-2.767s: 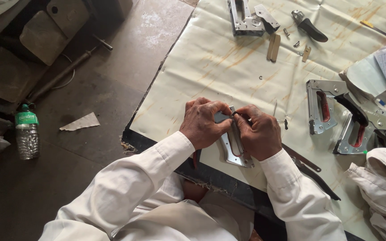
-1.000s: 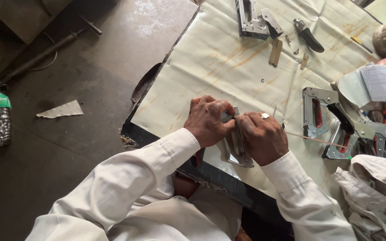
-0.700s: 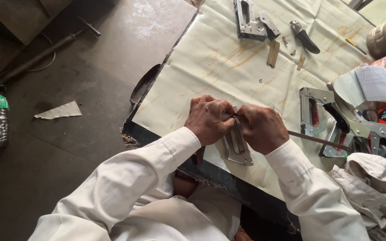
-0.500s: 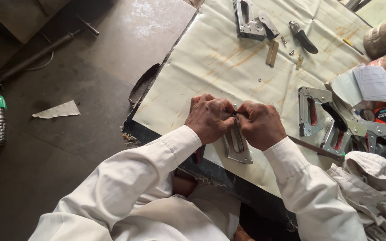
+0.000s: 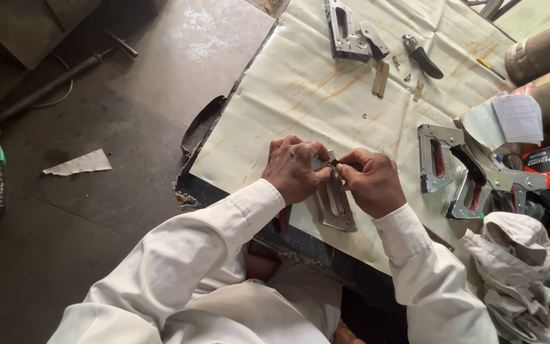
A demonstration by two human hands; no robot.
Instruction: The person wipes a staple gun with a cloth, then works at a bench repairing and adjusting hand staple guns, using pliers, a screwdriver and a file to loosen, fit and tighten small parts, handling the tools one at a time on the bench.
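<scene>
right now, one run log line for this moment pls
left hand: grips staple gun body | right hand: pinches small part at its top | surface: cream table cover | nearby: two staple guns

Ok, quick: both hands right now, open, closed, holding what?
Left hand: closed, fingers gripping the top end of the metal staple-gun body.
Right hand: closed, pinching at the same top end; what its fingertips hold cannot be told.
</scene>
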